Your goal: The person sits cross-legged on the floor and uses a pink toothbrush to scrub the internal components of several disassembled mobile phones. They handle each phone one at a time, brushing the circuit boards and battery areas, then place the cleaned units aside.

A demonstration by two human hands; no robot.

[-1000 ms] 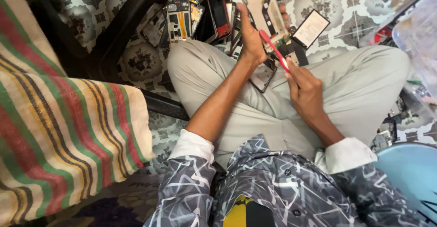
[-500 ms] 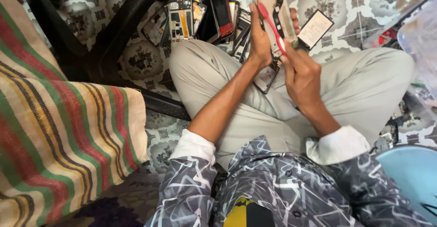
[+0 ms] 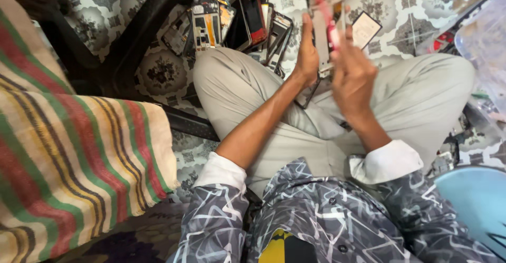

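Observation:
I sit cross-legged on a patterned floor. My left hand (image 3: 307,57) grips the side of a pale, opened phone body (image 3: 322,28), held upright above my lap. My right hand (image 3: 352,73) is closed on a thin red tool (image 3: 326,10) whose tip rests against the phone body's upper part. Both hands are blurred by motion. Behind my knees lies a pile of several dismantled phones and frames (image 3: 232,20).
A striped red, green and yellow cloth (image 3: 68,152) covers the left side. A black curved chair base (image 3: 132,41) lies behind it. A loose phone screen (image 3: 365,29) lies on the floor, a clear plastic container (image 3: 482,41) at right, a blue tub (image 3: 474,205) at lower right.
Both hands have lifted the phone body and the red tool upward and away from my lap. The phone body now stands more upright.

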